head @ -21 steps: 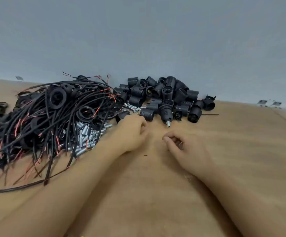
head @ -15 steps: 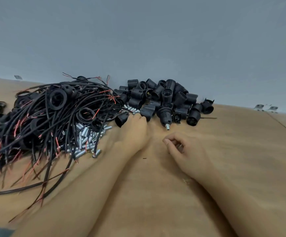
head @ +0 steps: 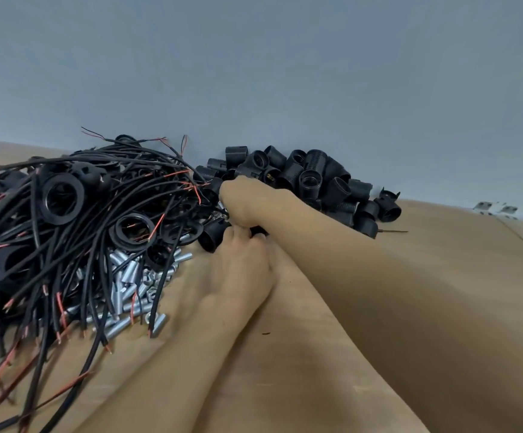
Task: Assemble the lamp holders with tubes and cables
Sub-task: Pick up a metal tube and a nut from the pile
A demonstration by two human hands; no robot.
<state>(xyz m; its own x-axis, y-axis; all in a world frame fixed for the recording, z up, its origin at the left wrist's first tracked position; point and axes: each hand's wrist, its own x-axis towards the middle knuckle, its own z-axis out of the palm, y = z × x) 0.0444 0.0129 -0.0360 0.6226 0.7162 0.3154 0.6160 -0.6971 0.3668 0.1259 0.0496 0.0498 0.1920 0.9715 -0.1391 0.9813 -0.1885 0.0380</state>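
Observation:
A heap of black lamp holders (head: 316,182) lies at the back of the wooden table (head: 441,276). To its left is a tangle of black cables (head: 82,214) with red-tipped ends and black rings. Several short metal tubes (head: 129,285) lie under the cables. My left hand (head: 241,267) curls its fingers round a single black lamp holder (head: 211,235) at the edge of the cable pile. My right hand (head: 244,198) reaches across, just above the left one, into the gap between the two piles. Its fingertips are hidden, so what they touch cannot be told.
A grey wall (head: 285,73) rises straight behind the piles. Small metal pieces (head: 494,209) lie at the far right by the wall. Bare wood stretches to the right and in front of my arms.
My left hand moved forward to the loose black holder and closed on it. My right hand left the bare table and crossed to the left, over the left hand, into the piles.

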